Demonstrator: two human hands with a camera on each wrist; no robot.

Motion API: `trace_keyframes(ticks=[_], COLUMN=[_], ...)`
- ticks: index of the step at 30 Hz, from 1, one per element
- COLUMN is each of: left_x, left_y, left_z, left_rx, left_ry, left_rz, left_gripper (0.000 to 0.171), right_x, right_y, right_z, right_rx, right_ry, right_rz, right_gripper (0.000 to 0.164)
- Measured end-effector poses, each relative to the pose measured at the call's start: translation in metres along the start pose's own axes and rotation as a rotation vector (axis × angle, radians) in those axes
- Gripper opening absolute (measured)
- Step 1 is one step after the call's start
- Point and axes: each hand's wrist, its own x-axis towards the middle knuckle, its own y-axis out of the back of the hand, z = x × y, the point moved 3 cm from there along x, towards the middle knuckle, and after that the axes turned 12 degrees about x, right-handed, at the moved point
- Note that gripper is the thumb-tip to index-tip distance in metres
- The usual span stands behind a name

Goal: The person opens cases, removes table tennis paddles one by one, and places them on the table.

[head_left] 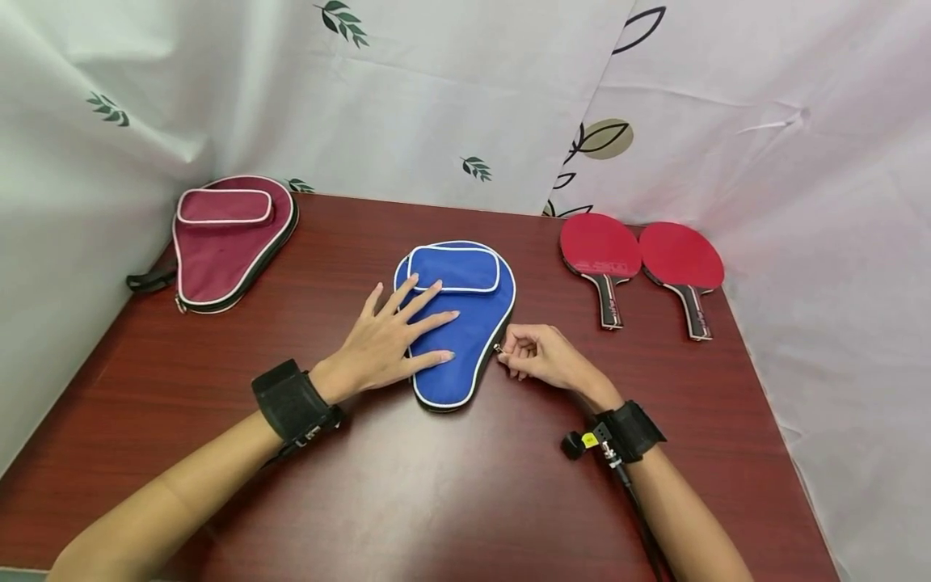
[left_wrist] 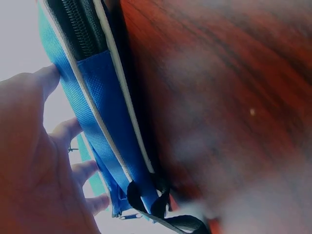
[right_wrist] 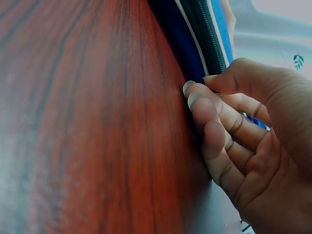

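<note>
A blue table tennis paddle case (head_left: 454,347) with white piping and a small front pocket lies flat on the table, its narrow end toward me. My left hand (head_left: 381,339) rests on the case's left half, fingers spread and nearly straight. At the case's right edge my right hand (head_left: 541,356) pinches the small metal zipper pull (head_left: 498,348) between thumb and forefinger, the other fingers curled. In the right wrist view the black zipper (right_wrist: 207,29) runs along the side wall up to those fingertips. A black strap loop (left_wrist: 165,219) shows at the case's side in the left wrist view.
A maroon paddle case (head_left: 225,250) with a black strap lies at the back left. Two red paddles, a left one (head_left: 600,246) and a right one (head_left: 681,257), lie side by side at the back right. Patterned white curtains (head_left: 436,97) hang behind the wooden table (head_left: 349,485).
</note>
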Motion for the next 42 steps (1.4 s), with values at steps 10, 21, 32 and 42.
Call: trace_keyframes(ticks=[10, 21, 32, 42], left_x=[0.009, 0.018, 0.017, 0.018], left_y=[-0.003, -0.006, -0.008, -0.006], left_z=[-0.005, -0.01, -0.009, -0.01], left_rx=[-0.024, -0.029, -0.022, -0.007], left_ry=[0.016, 0.025, 0.025, 0.019], left_rz=[-0.004, 0.0, -0.011, -0.003], left_gripper=[0.064, 0.063, 0.064, 0.063], right_x=[0.005, 0.003, -0.002, -0.003], right_y=[0.003, -0.002, -0.019, -0.023], right_z=[0.029, 0.023, 0.011, 0.004], right_rx=[-0.008, 0.004, 0.006, 0.016], right_ry=[-0.003, -0.024, -0.086, -0.113], right_rz=[-0.009, -0.095, -0.234, -0.252], right_gripper=[0.01, 0.012, 0.014, 0.013])
